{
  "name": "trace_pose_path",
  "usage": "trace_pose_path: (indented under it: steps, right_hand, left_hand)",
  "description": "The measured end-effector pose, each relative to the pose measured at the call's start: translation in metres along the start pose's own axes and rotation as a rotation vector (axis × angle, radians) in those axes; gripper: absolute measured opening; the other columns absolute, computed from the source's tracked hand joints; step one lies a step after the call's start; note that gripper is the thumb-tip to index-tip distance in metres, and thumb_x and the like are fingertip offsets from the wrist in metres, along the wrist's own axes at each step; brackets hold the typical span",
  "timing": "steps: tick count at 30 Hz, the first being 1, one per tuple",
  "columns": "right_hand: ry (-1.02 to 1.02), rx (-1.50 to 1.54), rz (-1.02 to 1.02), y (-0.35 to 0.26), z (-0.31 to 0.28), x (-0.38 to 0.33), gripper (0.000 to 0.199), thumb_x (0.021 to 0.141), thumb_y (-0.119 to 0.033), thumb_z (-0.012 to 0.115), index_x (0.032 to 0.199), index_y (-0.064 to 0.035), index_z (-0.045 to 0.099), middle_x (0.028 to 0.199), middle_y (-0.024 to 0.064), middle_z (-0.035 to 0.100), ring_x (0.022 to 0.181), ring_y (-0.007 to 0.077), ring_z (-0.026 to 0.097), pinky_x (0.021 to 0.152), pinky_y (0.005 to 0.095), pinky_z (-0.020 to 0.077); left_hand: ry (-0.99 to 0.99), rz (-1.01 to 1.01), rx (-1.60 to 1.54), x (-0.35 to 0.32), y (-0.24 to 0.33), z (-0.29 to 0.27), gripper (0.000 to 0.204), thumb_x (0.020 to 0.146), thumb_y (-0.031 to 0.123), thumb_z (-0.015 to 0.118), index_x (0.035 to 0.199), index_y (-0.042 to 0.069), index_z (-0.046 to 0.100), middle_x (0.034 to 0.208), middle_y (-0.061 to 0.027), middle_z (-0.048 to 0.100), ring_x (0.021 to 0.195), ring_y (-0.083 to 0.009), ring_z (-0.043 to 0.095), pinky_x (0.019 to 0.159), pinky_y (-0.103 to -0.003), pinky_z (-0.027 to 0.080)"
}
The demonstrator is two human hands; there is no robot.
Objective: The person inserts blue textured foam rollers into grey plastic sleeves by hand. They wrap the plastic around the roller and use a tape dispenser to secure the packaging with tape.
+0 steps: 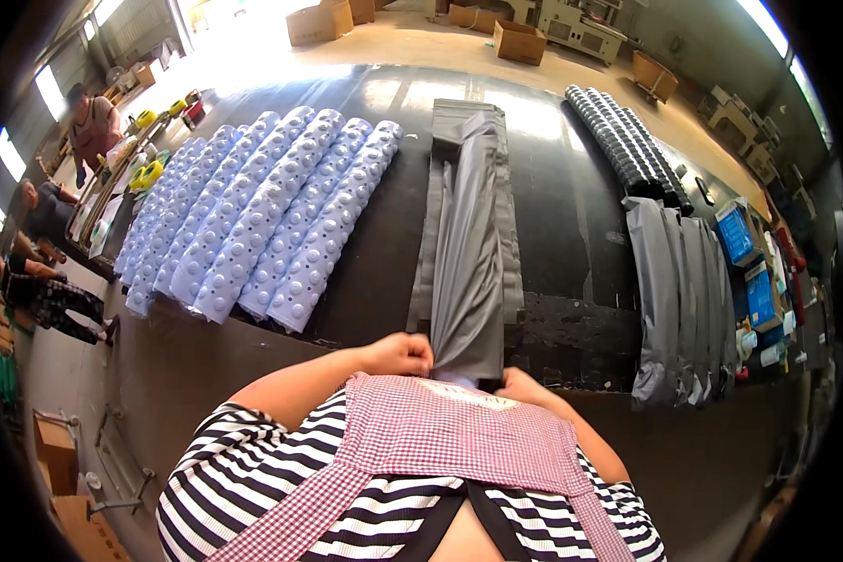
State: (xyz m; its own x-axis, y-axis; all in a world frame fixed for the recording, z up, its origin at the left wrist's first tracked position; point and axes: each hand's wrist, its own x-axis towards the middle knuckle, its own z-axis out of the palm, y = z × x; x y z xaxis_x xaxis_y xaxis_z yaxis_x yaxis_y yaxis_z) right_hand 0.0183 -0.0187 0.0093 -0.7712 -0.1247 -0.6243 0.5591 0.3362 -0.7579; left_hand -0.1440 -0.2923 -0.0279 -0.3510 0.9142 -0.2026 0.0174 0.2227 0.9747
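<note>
A long grey plastic bag (475, 225), creased and twisted along its length, lies in front of me on a stack of flat grey bags (512, 272). Something pale blue-white (457, 378) shows at its near end, mostly hidden by my apron. My left hand (405, 355) is closed at the left corner of that near end, apparently pinching the bag's edge. At the right corner, my right hand (522, 384) is close against the bag. Its fingers are largely hidden behind the apron.
Several pale blue bubbled rolls (272, 215) lie to the left on the dark table (562, 234). Filled grey bags (679, 300), dark rolls (628, 140) and blue boxes (751, 253) occupy the right side. Other people (94, 126) are at the far left.
</note>
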Motion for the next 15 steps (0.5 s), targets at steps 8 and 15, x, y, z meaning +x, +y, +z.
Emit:
trace_pose_path:
  steps: [8, 15]
  right_hand:
    - [0.145, 0.352, -0.135, -0.038, 0.0, 0.03, 0.035, 0.076, -0.009, 0.083, 0.106, 0.0006, 0.068, 0.089, 0.0099, 0.072, 0.075, 0.0176, 0.068, 0.071, 0.0313, 0.0551]
    - [0.226, 0.504, -0.222, -0.041, 0.015, 0.046, 0.024, 0.09, -0.008, 0.074, 0.109, 0.002, 0.064, 0.091, 0.0072, 0.07, 0.066, 0.0158, 0.065, 0.061, 0.0295, 0.0552]
  left_hand:
    - [0.238, 0.081, -0.202, 0.042, 0.053, -0.008, 0.007, 0.096, 0.011, 0.065, 0.096, 0.004, 0.066, 0.088, 0.0037, 0.064, 0.083, -0.0056, 0.055, 0.078, -0.024, 0.048]
    - [0.464, 0.288, 0.479, 0.042, 0.095, -0.014, 0.007, 0.086, 0.005, 0.072, 0.091, 0.004, 0.067, 0.093, -0.0099, 0.066, 0.089, -0.0232, 0.062, 0.083, -0.033, 0.049]
